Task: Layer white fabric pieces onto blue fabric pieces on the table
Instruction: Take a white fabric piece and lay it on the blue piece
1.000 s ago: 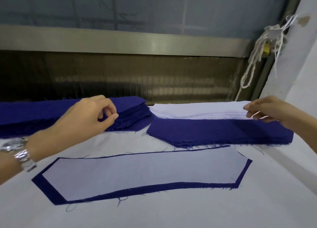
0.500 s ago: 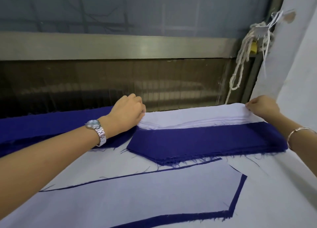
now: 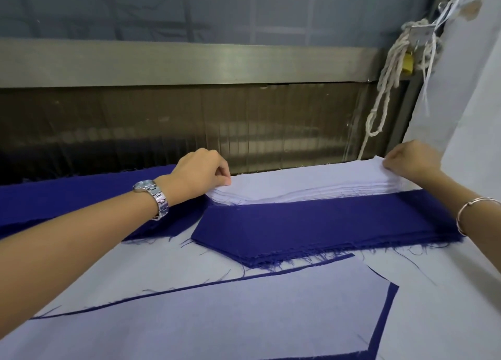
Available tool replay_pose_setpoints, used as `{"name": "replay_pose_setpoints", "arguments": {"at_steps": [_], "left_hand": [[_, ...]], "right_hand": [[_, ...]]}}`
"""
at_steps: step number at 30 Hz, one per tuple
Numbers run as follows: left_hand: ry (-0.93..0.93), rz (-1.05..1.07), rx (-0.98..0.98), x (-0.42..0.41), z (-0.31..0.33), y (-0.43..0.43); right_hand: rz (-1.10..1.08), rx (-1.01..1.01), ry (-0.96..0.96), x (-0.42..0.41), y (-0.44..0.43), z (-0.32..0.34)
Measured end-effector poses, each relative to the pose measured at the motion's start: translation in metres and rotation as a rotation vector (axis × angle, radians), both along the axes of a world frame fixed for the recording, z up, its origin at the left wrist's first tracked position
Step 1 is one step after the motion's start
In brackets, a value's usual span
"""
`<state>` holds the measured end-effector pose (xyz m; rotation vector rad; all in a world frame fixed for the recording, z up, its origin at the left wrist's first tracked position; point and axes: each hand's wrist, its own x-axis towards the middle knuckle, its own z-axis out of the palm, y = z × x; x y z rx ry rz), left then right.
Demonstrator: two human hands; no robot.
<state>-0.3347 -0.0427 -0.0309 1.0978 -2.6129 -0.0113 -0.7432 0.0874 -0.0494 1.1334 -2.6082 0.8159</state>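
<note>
white stack (image 3: 311, 180): lying at the far side of the desk (image 3: 433, 305), covering the back half of a blue stack (image 3: 325, 224).
left hand (image 3: 200, 172): fingers curled, pinching the left corner of the white stack.
right hand (image 3: 412, 159): pinching the right corner, well apart from the left hand.
blue stack: front edge frayed, left end pointed.
white piece (image 3: 217, 313): flat on a blue piece (image 3: 385, 313), nearest the viewer, blue border visible at the right end.
second blue pile (image 3: 81, 194): further left, under the left forearm.
wrists: watch (image 3: 153, 197) on the left, bangle (image 3: 471, 210) on the right.
</note>
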Motion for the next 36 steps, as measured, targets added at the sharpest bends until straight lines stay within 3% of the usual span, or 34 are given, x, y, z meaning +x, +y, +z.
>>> {"name": "replay_pose_setpoints", "arguments": {"at_steps": [8, 15, 21, 24, 32, 36], "left_hand": [[-0.047, 0.046, -0.007, -0.004, 0.003, -0.011], [-0.129, 0.009, 0.049, -0.006, 0.005, -0.015], [-0.069, -0.027, -0.132, -0.002, 0.002, -0.01], [0.049, -0.046, -0.141, 0.003, 0.003, -0.005], [0.63, -0.061, 0.18, 0.045, 0.031, 0.018], [0.721, -0.021, 0.385, 0.084, 0.037, 0.029]], "right_hand": [[0.16, -0.323, -0.274, -0.009, 0.005, -0.003], [0.173, -0.416, -0.382, -0.018, 0.023, -0.004], [0.165, -0.43, -0.405, -0.021, 0.028, -0.007], [0.165, -0.476, -0.434, -0.018, 0.03, -0.002], [0.246, -0.541, -0.513, 0.001, 0.047, 0.023], [0.3, -0.491, -0.682, 0.022, 0.058, 0.035]]}}
